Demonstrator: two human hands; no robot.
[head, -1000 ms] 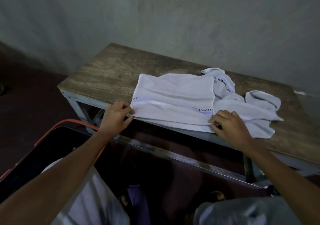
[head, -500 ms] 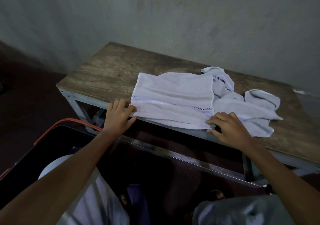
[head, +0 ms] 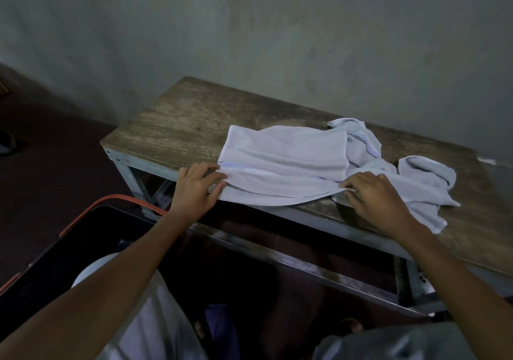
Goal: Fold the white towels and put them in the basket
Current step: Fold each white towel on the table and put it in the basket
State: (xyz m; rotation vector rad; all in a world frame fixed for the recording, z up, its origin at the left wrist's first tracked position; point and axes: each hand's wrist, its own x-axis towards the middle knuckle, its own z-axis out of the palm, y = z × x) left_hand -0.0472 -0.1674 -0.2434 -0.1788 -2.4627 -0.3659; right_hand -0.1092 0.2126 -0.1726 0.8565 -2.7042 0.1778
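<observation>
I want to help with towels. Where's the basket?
Head view, lower left: the orange-rimmed basket sits on the floor beside the left end of the wooden table.

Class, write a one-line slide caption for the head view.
Left hand and right hand pinch the near edge of a white cloth towel lying on a worn wooden table.

White towel [head: 286, 162], blue stripe, black-white checked band; brown table [head: 191, 118]; orange-rimmed black basket [head: 83, 221].

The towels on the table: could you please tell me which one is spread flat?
The left towel, its near edge pinched by the left hand and right hand; the right towel lies crumpled.
</observation>
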